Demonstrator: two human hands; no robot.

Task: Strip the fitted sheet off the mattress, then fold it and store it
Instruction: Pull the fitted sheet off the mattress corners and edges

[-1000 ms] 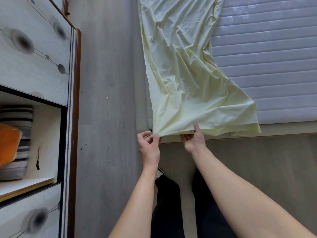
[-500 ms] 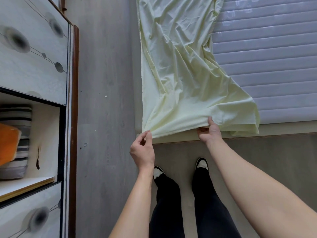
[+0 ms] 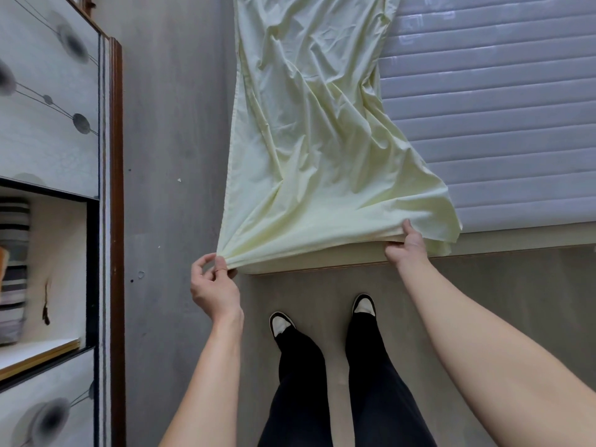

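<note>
At the bed's near end, the pale yellow sheet [image 3: 309, 156] lies over the mattress [image 3: 500, 124] — left hand [image 3: 214, 285] pinches its corner, right hand [image 3: 404, 246] grips its near edge.

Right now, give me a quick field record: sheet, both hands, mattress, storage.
sheet: pale yellow fitted sheet, off the corners, lying rumpled in a long strip on the mattress
left hand: left hand pinches the near left corner, held past the bed's edge
right hand: right hand grips the near edge farther right
mattress: grey quilted mattress, bare to the right of the sheet
storage: cabinet on the left, with an open compartment holding striped fabric
fold: near edge spread between the hands
</note>
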